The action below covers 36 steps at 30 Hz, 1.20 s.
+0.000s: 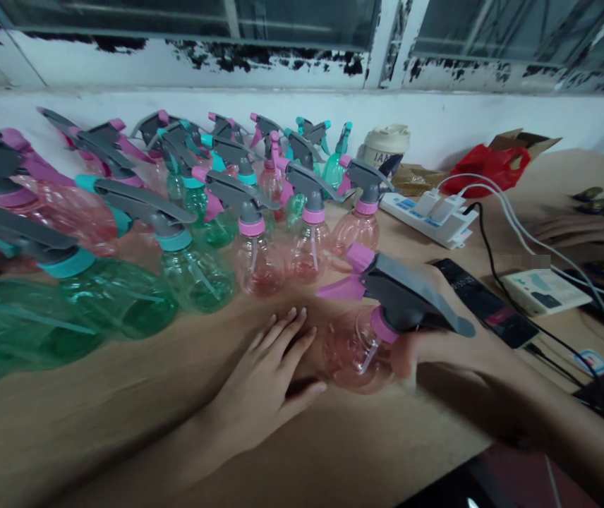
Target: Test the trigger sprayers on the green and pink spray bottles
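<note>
My right hand (pixel 429 346) is wrapped round a pink spray bottle (pixel 355 356) with a grey and pink trigger head, tilted slightly. Part of that hand is hidden behind the bottle. My left hand (pixel 264 381) lies flat on the wooden table (pixel 137 416), fingers stretched out, just left of the held bottle and apart from it. Beyond my hands stand several more spray bottles: a pink one (pixel 260 264), another pink one (pixel 307 254), and a green one (pixel 201 282) with a turquoise collar. A larger-looking green bottle (pixel 116 303) is at the left.
On the right are a white power strip (pixel 429 219) with chargers and cables, a phone (pixel 485 300) and a small white box (pixel 542 289). A paper cup (pixel 384 149) and red plastic bag (pixel 487 169) stand near the wall. Another person's hand (pixel 571 233) is at the far right.
</note>
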### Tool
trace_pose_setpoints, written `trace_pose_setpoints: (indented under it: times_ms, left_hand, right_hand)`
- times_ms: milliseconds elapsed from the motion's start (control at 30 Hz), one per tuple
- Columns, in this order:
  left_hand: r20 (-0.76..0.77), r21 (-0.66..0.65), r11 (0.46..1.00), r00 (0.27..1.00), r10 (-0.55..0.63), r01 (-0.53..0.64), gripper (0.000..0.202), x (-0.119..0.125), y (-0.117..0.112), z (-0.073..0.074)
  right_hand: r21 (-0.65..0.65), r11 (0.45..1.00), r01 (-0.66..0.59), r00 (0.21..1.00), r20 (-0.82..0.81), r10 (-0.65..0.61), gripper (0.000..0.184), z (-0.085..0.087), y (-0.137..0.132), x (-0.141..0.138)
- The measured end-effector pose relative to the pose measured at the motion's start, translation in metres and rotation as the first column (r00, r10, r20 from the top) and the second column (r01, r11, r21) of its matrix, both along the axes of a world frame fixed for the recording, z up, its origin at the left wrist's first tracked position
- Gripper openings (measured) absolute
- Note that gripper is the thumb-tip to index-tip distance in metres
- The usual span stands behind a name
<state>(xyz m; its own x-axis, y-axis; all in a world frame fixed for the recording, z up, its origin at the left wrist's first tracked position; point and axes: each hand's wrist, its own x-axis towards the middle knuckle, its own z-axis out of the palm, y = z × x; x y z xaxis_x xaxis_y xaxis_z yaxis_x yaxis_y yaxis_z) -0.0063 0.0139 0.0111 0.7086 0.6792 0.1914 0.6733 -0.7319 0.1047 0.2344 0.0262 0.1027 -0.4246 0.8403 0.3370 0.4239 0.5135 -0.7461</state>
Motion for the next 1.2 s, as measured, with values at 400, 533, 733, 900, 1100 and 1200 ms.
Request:
trace_pose_setpoints:
  times_ms: [400,533,733,900,1100,1200]
  left_hand:
    - [0.007,0.031,1.000,1.000,0.004,-0.005,0.063,0.000,0.000,-0.004]
    - [0.021,0.036,0.999,1.000,-0.003,0.002,0.062,0.000,0.000,-0.004]
    - [0.009,0.025,1.000,1.000,0.006,-0.006,0.060,-0.001,0.001,-0.001]
    - [-0.026,0.041,0.999,1.000,-0.001,0.002,0.056,-0.003,0.002,0.006]
    - [-0.018,0.084,0.996,1.000,0.017,-0.015,0.058,-0.006,0.003,0.005]
    - [-0.019,0.103,0.994,0.999,0.030,-0.028,0.061,-0.008,0.005,0.001]
  right_hand:
    - [0.079,0.997,0.019,0.981,0.191,-0.033,0.048,-0.008,-0.014,0.020]
    - [0.106,0.994,0.026,0.984,0.172,-0.044,0.058,-0.012,-0.021,0.020]
    - [0.009,0.999,0.034,0.998,0.043,-0.035,0.022,-0.014,-0.023,0.016]
    - [-0.035,0.992,0.124,0.992,-0.018,-0.125,0.019,-0.014,-0.021,0.031]
    - [-0.142,0.929,0.341,0.931,-0.085,-0.355,0.023,-0.007,0.002,0.091]
    - [-0.169,0.885,0.435,0.887,-0.088,-0.453,0.020,-0.004,0.026,0.118]
